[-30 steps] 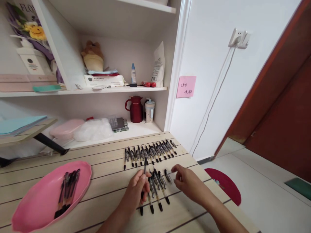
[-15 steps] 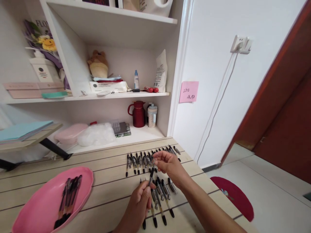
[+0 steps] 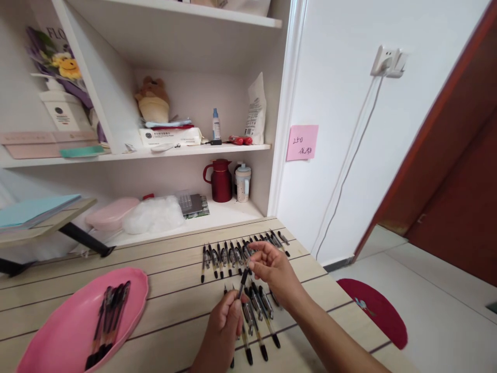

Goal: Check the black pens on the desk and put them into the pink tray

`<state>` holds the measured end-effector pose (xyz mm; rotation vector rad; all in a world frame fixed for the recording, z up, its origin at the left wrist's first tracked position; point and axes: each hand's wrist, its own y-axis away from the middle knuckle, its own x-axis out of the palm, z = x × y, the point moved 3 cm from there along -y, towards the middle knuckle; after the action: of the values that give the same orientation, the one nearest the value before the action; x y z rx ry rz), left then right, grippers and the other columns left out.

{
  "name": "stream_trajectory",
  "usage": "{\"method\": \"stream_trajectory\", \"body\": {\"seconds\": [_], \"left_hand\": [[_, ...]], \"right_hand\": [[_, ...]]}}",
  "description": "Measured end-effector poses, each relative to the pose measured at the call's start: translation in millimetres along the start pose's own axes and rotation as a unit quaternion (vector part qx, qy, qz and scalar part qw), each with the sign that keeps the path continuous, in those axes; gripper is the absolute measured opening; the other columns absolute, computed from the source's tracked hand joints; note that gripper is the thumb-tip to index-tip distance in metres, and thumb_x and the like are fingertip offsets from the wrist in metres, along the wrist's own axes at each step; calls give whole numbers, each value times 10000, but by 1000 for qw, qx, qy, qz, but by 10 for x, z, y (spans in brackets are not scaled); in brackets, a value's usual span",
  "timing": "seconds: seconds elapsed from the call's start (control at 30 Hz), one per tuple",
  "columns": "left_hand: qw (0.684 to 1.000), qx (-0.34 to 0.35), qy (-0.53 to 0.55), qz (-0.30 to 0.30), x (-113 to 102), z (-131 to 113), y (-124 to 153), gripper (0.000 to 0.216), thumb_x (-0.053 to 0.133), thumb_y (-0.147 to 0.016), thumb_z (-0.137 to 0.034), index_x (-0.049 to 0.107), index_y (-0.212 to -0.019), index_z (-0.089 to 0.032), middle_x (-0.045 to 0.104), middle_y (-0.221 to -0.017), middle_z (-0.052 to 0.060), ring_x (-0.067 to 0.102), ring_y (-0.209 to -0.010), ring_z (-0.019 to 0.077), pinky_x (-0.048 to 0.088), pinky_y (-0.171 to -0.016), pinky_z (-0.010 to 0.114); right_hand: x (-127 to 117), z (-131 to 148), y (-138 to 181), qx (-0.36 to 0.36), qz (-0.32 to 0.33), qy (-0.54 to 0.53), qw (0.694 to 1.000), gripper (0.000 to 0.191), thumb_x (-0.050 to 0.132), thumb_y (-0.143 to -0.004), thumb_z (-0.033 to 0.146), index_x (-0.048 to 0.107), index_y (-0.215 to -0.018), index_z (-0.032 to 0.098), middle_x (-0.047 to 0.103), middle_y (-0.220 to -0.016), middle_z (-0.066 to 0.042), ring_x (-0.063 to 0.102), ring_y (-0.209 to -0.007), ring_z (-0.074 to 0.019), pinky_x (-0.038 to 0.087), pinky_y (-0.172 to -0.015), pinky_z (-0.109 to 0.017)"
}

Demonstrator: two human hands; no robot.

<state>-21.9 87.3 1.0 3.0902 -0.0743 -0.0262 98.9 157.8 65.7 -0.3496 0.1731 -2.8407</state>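
Between the thumb and fingers of my left hand (image 3: pixel 224 324) is a black gel pen (image 3: pixel 243 284), slanting up and to the right. My right hand (image 3: pixel 272 267) is at the pen's upper end, thumb and fingers drawn together; whatever they pinch there is too small to make out. Under and beside my hands lie uncapped pens (image 3: pixel 259 336) with dark clear caps (image 3: pixel 265 300) between them. Farther back, a row of more pens (image 3: pixel 222 259) and caps stretches along the table, partly covered by my right hand.
A pink tray (image 3: pixel 58 316) at the left holds several pens (image 3: pixel 111 316). Behind the table (image 3: pixel 171 311) stands a white shelf (image 3: pixel 186 150) with a red jug (image 3: pixel 221 181) and a cup (image 3: pixel 243 184). A red round stool (image 3: pixel 382 311) is at the right.
My right hand has shifted slightly right and down at the pen's upper end. My left hand keeps its grip on the pen. The view has tilted a little.
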Motion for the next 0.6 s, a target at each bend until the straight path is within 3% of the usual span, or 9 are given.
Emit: {"method": "stream_trajectory", "body": {"seconds": [0.2, 0.37, 0.47, 0.6], "left_hand": [[994, 40, -60, -79, -10, -61, 69, 422, 415, -750, -534, 551, -904, -165, 311, -438, -71, 280, -411, 90, 216, -418, 201], [994, 31, -70, -84, -35, -193, 136, 374, 488, -712, -499, 596, -912, -202, 401, -435, -38, 384, -433, 138, 310, -460, 228], [991, 36, -95, -86, -17, -282, 166, 353, 460, -736, -471, 601, -923, -207, 414, -432, -32, 399, -438, 144, 342, -479, 234], [988, 69, -89, -103, 5, -325, 181, 308, 478, -734, -434, 618, -882, -203, 405, -429, -34, 406, -453, 147, 348, -496, 233]], "right_hand": [[62, 14, 52, -2, -12, -6, 1000, 353, 686, -581, 285, 512, -873, 190, 484, -588, 62, 414, -466, -61, 339, -452, -195], [17, 42, 68, 29, 38, -21, 999, 364, 685, -596, 304, 561, -918, 188, 515, -641, 42, 403, -477, -56, 295, -444, -194], [16, 40, 79, 51, 73, -8, 996, 266, 669, -620, 334, 614, -813, 160, 510, -597, 33, 380, -471, -54, 264, -440, -199], [34, 34, 87, 22, 49, -25, 998, 233, 705, -585, 317, 542, -618, 153, 430, -496, 64, 335, -454, -46, 252, -442, -190]]}}
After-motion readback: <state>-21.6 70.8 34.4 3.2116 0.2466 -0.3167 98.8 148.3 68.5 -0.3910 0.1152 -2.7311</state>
